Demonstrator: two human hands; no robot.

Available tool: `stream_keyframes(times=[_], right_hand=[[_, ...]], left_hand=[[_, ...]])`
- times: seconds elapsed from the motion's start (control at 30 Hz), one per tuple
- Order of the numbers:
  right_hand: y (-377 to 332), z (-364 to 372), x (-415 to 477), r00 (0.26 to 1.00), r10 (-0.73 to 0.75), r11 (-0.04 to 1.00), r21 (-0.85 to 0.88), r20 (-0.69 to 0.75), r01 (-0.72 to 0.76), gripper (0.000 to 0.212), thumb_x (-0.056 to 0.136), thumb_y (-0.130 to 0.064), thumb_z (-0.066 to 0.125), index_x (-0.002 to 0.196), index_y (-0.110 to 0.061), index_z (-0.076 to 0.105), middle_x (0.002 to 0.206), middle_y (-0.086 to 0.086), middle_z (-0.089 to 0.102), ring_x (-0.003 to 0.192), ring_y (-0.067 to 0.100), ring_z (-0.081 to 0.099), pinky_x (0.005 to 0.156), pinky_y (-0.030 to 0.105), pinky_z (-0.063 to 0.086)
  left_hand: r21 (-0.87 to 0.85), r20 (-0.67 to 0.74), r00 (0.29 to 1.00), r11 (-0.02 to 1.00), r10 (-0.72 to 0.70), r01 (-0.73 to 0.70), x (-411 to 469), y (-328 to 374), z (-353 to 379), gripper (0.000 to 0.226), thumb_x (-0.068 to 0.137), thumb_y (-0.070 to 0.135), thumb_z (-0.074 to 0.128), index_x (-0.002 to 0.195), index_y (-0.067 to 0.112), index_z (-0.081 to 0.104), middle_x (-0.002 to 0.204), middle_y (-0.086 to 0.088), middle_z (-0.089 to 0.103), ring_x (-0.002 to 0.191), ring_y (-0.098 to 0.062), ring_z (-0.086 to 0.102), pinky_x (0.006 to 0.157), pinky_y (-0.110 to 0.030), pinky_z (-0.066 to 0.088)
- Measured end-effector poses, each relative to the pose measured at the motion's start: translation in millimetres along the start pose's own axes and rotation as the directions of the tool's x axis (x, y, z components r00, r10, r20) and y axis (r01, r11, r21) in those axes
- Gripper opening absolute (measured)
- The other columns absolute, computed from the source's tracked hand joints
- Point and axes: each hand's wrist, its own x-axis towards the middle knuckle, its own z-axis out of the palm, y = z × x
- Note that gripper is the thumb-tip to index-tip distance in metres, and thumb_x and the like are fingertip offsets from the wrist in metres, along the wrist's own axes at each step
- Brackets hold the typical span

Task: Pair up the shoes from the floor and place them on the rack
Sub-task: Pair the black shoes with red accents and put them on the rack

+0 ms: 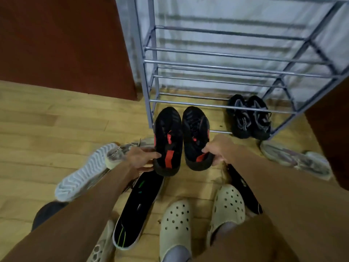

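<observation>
Wood floor (56,120); lettering on grey shoes (249,118) unreadable.

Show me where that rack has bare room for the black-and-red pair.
The bottom tier is bare from the rack's left post to the black-grey pair; the upper tiers look bare too. Crowded: the floor around the cream clogs, strewn with loose shoes.

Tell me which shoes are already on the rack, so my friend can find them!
Find the grey metal shoe rack. At the right end of its lowest shelf sits a pair of black and grey sneakers. Unlike the red-patched black sneakers held nearby, they show no red.
</observation>
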Motion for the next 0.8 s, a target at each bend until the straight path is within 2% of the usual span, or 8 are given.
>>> stream_keyframes(times=[0.1,0.2,0.33,0.43,0.53,0.7,0.77,0.8], right_hand=[[-7,-3,35,0.999,-0.031,0.999,-0.016,-0.022,0.030,0.015,0.089,-0.015,0.062,0.099,-0.004,0.057,0.100,0.018,0.068,0.083,0.035,0.071,0.070,0.038,0.060],[-16,1,71,0.993,-0.109,0.994,-0.004,-0.051,0.109,0.005,0.089,-0.013,0.060,0.091,-0.009,0.060,0.093,0.013,0.065,0.087,0.030,0.066,0.063,0.034,0.056],[-31,6,115,0.985,-0.159,0.984,-0.089,-0.072,0.153,0.014,0.088,-0.015,0.060,0.096,-0.004,0.061,0.092,0.013,0.062,0.091,0.031,0.065,0.073,0.036,0.058],[-41,12,147,0.981,-0.171,0.981,-0.110,-0.089,0.161,0.014,0.087,-0.015,0.060,0.094,-0.004,0.058,0.092,0.013,0.058,0.092,0.032,0.065,0.065,0.031,0.051],[-50,19,168,0.977,-0.183,0.980,-0.097,-0.109,0.173,0.011,0.088,-0.012,0.058,0.095,-0.004,0.058,0.090,0.011,0.054,0.089,0.029,0.060,0.065,0.026,0.041],[-56,27,197,0.978,-0.163,0.986,-0.062,-0.133,0.156,0.023,0.089,-0.011,0.057,0.107,0.001,0.063,0.107,0.019,0.066,0.103,0.033,0.063,0.067,0.026,0.042],[-52,29,205,0.981,-0.144,0.989,-0.038,-0.132,0.140,0.023,0.090,-0.010,0.055,0.110,0.000,0.063,0.105,0.018,0.065,0.098,0.032,0.063,0.063,0.026,0.043],[-49,30,208,0.982,-0.133,0.991,-0.023,-0.132,0.132,0.023,0.091,-0.010,0.054,0.111,-0.001,0.063,0.101,0.016,0.063,0.091,0.030,0.062,0.057,0.023,0.042]], left_hand=[[-0.011,-0.031,0.999,0.999,0.035,-0.036,35,18,14,0.006,0.086,0.007,0.066,0.083,0.013,0.065,0.080,-0.005,0.068,0.071,-0.018,0.065,0.062,-0.031,0.055],[-0.016,-0.083,0.994,0.997,0.070,-0.072,74,32,22,0.004,0.085,0.008,0.068,0.088,0.009,0.066,0.084,-0.009,0.070,0.076,-0.024,0.069,0.072,-0.036,0.057],[0.003,-0.134,0.979,0.988,0.152,-0.153,113,49,24,0.010,0.088,0.009,0.064,0.098,0.007,0.065,0.085,-0.005,0.069,0.070,-0.016,0.067,0.053,-0.026,0.053],[0.025,-0.139,0.967,0.977,0.213,-0.212,142,60,25,0.011,0.092,0.010,0.059,0.102,0.011,0.064,0.088,-0.001,0.069,0.078,-0.015,0.064,0.051,-0.022,0.051],[0.029,-0.174,0.958,0.974,0.228,-0.226,165,69,25,0.012,0.095,0.011,0.055,0.103,0.013,0.062,0.093,-0.002,0.067,0.085,-0.017,0.063,0.061,-0.025,0.049],[0.108,-0.225,0.948,0.973,0.224,-0.204,191,68,29,0.018,0.098,0.013,0.048,0.108,0.008,0.061,0.102,-0.010,0.065,0.095,-0.029,0.061,0.079,-0.041,0.053],[0.140,-0.259,0.935,0.967,0.243,-0.213,199,62,36,0.025,0.099,0.014,0.044,0.114,0.004,0.062,0.097,-0.010,0.064,0.096,-0.032,0.062,0.086,-0.046,0.053],[0.145,-0.282,0.926,0.965,0.252,-0.218,202,60,40,0.029,0.100,0.015,0.042,0.119,0.004,0.061,0.093,-0.008,0.064,0.092,-0.030,0.062,0.081,-0.042,0.052]])
